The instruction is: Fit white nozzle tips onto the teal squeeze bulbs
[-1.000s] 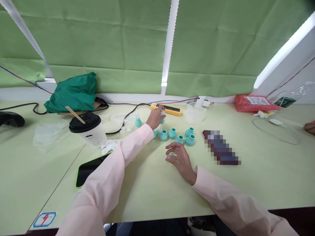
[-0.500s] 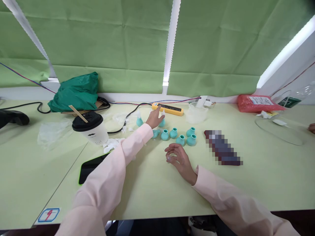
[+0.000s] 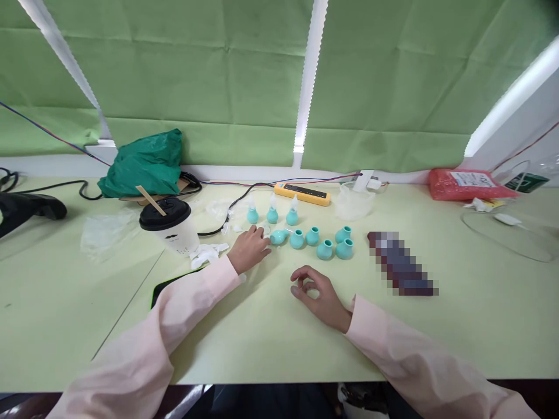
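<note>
My left hand [image 3: 248, 251] is low over the table, fingers bent and apart, beside a teal rubber bulb [image 3: 278, 237] lying on its side. Small clear plastic pieces [image 3: 238, 227] lie around its fingertips, which partly hide them. Behind it stand three teal bulbs with clear pointed nozzles [image 3: 272, 215]. Several open-necked teal bulbs [image 3: 324, 250] stand to the right without nozzles. My right hand [image 3: 322, 298] hovers in front of them, thumb and fingers curled into a pinch. Something small and pale seems to be at its thumb tip, too small to name.
At left are a lidded paper cup [image 3: 172, 230] with a wooden stick, crumpled tissue [image 3: 207, 254] and a partly covered phone [image 3: 170, 284]. A yellow power strip [image 3: 303, 194] lies behind. A blurred dark-red item [image 3: 399, 265] and a red package [image 3: 467, 184] lie at right.
My left hand has drawn back from the nozzled bulb in the back row and moved left and nearer, uncovering that row. My right hand stays nearly in place, its fingers curled closer together.
</note>
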`<state>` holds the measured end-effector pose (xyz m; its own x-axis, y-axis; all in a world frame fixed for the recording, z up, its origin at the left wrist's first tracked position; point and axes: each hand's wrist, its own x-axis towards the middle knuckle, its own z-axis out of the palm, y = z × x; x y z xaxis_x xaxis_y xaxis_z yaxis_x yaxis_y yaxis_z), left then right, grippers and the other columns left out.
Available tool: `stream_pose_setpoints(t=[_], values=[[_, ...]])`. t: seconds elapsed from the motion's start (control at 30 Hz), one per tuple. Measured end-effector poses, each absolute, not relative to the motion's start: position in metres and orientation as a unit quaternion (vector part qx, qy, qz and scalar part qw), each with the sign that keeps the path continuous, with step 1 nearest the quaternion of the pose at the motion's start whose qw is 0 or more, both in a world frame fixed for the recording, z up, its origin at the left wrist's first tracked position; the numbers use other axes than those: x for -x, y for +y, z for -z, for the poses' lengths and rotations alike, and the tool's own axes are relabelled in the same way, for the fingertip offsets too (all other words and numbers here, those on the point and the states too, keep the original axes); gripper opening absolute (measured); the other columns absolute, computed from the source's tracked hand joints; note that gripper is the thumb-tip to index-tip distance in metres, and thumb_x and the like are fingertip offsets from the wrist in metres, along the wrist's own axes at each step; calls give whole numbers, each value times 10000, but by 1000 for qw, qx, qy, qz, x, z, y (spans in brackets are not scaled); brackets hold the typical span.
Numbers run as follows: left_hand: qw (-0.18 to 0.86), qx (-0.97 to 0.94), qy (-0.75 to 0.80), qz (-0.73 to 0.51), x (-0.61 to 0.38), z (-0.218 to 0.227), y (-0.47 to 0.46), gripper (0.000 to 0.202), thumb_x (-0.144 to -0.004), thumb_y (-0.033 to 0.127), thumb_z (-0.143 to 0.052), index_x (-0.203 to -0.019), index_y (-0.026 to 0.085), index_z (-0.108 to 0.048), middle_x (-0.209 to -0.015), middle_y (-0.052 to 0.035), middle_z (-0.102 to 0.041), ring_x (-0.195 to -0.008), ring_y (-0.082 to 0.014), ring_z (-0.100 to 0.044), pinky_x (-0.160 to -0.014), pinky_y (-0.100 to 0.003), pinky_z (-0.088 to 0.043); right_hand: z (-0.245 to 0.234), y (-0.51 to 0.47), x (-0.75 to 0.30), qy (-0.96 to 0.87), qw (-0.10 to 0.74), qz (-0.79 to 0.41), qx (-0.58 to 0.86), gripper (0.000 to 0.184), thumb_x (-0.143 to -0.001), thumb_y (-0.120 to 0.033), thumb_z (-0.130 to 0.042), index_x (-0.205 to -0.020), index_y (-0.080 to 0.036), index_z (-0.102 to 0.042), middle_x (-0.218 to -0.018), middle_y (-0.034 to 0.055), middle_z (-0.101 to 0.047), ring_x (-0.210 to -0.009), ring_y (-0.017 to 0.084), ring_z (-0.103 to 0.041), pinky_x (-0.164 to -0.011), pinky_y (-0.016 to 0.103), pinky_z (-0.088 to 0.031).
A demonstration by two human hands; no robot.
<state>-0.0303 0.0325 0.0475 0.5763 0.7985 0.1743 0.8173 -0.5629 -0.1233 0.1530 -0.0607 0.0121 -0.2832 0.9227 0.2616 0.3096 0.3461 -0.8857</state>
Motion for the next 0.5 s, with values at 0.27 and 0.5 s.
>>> stream_pose_setpoints(t=[0.27,0.5], values=[[112,858,-500,39,26,-27,35,181,-742,182,-400,-879,143,-511,-855,-101,-521,-840,-240,-457,-642,-345,-369,-11,-61,-153,-719,406,-362,434,88,-716,-170,-467,-802,-188,-470,-777,13,-494,-658,109,-467,-551,223,-419],[120,857,-500,36,27,-24,35,232,-658,141,-427,-872,149,-517,-868,-107,-493,-834,-250,-441,-609,-338,-353,-11,-61,-153,-720,408,-352,437,84,-712,-173,-469,-794,-188,-475,-768,12,-502,-650,109,-474,-554,226,-424]])
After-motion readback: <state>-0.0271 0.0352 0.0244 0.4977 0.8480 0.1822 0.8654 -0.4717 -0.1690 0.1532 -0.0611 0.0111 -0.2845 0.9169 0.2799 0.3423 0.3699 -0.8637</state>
